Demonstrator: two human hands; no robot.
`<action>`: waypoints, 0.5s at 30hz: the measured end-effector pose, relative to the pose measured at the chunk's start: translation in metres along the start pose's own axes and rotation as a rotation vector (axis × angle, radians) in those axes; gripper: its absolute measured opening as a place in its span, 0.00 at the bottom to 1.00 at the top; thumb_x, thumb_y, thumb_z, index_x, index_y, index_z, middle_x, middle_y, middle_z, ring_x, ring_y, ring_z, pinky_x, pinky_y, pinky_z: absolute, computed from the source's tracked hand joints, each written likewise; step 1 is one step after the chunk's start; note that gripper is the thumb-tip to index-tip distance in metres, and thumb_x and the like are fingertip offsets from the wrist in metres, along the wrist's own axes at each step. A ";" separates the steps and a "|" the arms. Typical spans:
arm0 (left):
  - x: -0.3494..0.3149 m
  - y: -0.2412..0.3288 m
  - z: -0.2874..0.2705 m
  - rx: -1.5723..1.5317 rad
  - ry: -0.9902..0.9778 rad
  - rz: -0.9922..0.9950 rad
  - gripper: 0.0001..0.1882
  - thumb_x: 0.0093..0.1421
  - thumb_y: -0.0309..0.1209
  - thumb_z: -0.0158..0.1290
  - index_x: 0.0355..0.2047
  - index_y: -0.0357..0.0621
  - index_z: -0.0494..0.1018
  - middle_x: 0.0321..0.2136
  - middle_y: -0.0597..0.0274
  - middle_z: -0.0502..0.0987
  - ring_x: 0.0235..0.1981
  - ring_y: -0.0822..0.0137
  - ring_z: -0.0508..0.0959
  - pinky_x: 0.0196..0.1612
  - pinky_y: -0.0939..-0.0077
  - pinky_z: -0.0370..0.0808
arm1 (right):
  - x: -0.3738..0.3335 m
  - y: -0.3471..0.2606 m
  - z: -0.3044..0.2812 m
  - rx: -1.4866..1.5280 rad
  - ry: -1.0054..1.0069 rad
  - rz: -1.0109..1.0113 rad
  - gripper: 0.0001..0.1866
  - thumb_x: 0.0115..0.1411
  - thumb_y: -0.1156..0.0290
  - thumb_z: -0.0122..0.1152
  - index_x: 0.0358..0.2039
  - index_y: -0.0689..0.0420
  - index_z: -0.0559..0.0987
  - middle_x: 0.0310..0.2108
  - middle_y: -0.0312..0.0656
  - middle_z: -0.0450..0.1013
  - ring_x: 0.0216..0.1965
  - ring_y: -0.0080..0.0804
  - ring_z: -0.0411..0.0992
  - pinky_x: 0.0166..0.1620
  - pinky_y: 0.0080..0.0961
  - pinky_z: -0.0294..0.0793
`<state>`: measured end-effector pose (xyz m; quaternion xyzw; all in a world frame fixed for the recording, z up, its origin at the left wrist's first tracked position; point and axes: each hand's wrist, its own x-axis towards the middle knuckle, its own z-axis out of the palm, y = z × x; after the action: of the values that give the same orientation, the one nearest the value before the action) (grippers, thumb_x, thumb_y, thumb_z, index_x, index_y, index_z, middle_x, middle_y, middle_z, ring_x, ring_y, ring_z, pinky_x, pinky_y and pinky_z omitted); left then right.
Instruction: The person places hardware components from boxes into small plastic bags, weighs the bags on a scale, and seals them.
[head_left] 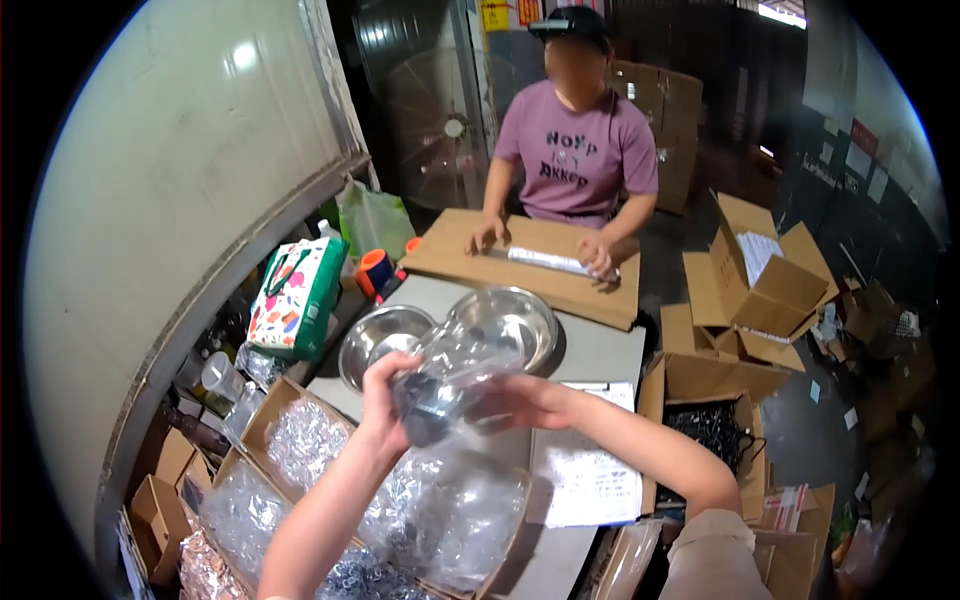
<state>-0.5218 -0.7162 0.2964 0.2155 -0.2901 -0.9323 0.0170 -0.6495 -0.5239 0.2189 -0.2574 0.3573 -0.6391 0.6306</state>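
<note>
A clear plastic bag (462,372) is held up over the near side of the table, with something dark grey in its lower left part whose kind I cannot make out. My left hand (388,385) is closed on the bag's left side. My right hand (528,402) grips its right side, the fingertips partly hidden by the plastic. Just beyond the bag stand two steel bowls, the left bowl (360,345) and the right bowl (540,335). Below my hands lies a shallow cardboard tray (508,548) of clear plastic bags.
Across the table a co-worker (575,150) rests both hands on a flat cardboard box (450,240). Papers (590,480) lie at right, beside a carton of black cords (705,435). Open cartons (730,300) stand further right. A colourful bag (295,300) and orange tape roll (374,270) sit left.
</note>
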 end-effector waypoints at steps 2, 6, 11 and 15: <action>0.014 -0.013 0.003 -0.023 -0.060 0.023 0.21 0.51 0.34 0.50 0.43 0.33 0.73 0.39 0.46 0.79 0.39 0.50 0.80 0.49 0.56 0.76 | -0.002 0.002 0.011 0.039 0.040 0.010 0.26 0.68 0.49 0.48 0.56 0.57 0.70 0.50 0.48 0.73 0.52 0.37 0.72 0.57 0.41 0.71; 0.032 -0.036 -0.023 0.023 -0.039 0.025 0.28 0.47 0.40 0.50 0.47 0.36 0.73 0.44 0.46 0.78 0.43 0.50 0.78 0.51 0.54 0.74 | -0.011 0.016 0.006 0.185 0.204 0.050 0.24 0.68 0.52 0.49 0.54 0.59 0.71 0.36 0.46 0.76 0.40 0.38 0.76 0.52 0.42 0.74; 0.032 -0.041 -0.046 0.003 -0.027 -0.059 0.30 0.46 0.39 0.51 0.49 0.35 0.71 0.46 0.44 0.76 0.43 0.48 0.76 0.51 0.52 0.73 | -0.016 0.011 -0.016 0.021 0.272 0.055 0.13 0.63 0.65 0.54 0.40 0.61 0.77 0.16 0.35 0.66 0.21 0.31 0.70 0.39 0.34 0.76; 0.035 -0.029 -0.064 -0.043 -0.033 -0.072 0.29 0.50 0.37 0.50 0.49 0.28 0.69 0.44 0.41 0.76 0.43 0.47 0.77 0.51 0.50 0.73 | -0.019 -0.012 -0.032 -0.152 0.563 -0.149 0.11 0.58 0.68 0.54 0.23 0.61 0.77 0.12 0.34 0.62 0.15 0.26 0.62 0.27 0.24 0.67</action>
<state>-0.5246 -0.7319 0.2195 0.2099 -0.2623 -0.9417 -0.0167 -0.6800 -0.5017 0.2109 -0.1420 0.5453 -0.7012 0.4369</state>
